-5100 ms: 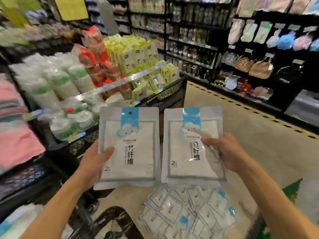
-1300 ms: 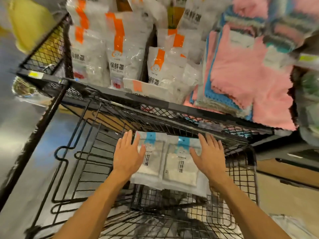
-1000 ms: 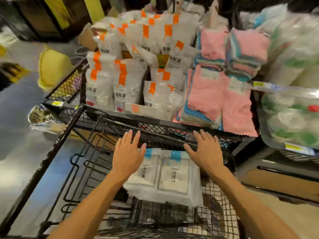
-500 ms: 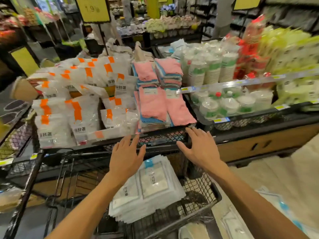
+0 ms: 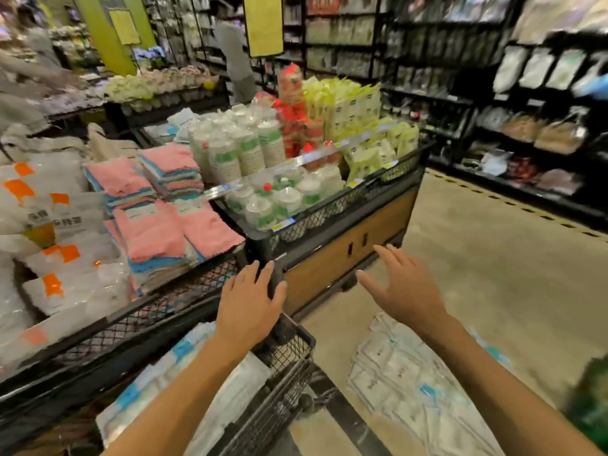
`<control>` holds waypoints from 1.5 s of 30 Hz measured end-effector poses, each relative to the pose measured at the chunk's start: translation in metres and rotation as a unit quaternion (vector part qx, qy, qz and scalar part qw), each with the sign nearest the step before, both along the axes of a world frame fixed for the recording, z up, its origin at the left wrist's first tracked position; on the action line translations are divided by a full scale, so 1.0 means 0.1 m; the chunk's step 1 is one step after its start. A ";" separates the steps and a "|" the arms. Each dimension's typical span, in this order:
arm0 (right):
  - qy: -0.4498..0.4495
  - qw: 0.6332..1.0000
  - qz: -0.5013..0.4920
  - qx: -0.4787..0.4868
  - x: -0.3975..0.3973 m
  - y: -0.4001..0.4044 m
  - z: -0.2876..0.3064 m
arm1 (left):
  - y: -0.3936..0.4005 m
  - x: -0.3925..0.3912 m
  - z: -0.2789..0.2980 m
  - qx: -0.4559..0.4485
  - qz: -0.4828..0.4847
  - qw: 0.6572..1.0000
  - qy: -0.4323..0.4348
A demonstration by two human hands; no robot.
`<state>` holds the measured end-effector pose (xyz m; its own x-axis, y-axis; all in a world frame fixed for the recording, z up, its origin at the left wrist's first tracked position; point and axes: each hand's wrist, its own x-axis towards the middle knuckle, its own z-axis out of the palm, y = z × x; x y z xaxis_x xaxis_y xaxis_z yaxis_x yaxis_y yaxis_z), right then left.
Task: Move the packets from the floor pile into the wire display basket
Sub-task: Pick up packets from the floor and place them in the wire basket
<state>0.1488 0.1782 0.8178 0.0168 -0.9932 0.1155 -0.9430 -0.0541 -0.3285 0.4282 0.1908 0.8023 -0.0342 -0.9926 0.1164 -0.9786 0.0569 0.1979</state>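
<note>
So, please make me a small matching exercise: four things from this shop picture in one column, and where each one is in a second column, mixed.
Things:
1. floor pile of packets
2. pink cloths
3. stacked packets
4. right hand

Places:
a. in the wire display basket
b. on the upper shelf, left of the paper cups
c. in the air above the floor, holding nothing
d. on the floor, right of the basket

Pairs: 1-d, 2-b, 3-a, 4-c
</note>
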 end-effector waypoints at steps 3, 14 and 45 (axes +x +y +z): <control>0.001 0.999 -0.037 -0.002 -0.54 0.12 0.01 | -0.09 -0.50 0.03 0.007 -0.038 0.999 -0.007; -0.019 0.982 -0.187 0.020 -2.67 0.64 -0.29 | -0.32 -2.68 -0.33 0.039 -0.159 0.986 0.001; -0.065 0.857 -0.484 0.166 -5.14 0.13 -1.83 | -2.56 -5.71 -2.09 0.202 -0.366 0.906 -0.061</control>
